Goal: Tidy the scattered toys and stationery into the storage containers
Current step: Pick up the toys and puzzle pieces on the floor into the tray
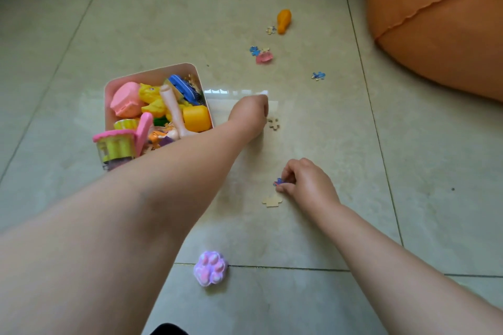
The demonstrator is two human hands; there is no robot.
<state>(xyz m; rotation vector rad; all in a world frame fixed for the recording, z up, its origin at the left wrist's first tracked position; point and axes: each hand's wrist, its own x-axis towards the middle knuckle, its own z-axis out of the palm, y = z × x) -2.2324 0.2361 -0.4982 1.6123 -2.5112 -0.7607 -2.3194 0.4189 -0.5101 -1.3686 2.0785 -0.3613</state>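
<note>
On the floor, right hand (pixel 307 181) pinches a puzzle piece (pixel 278 182); left hand (pixel 249 114) curled, seemingly empty.

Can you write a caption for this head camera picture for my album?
Right hand pinches a blue puzzle piece beside the full pink toy bin.

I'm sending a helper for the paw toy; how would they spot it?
Start at the pink bin of toys on the floor, then look nearer the camera. The paw toy lies alone on a tile seam: a squishy lilac lump with pink pads, unlike the flat puzzle pieces.
</note>
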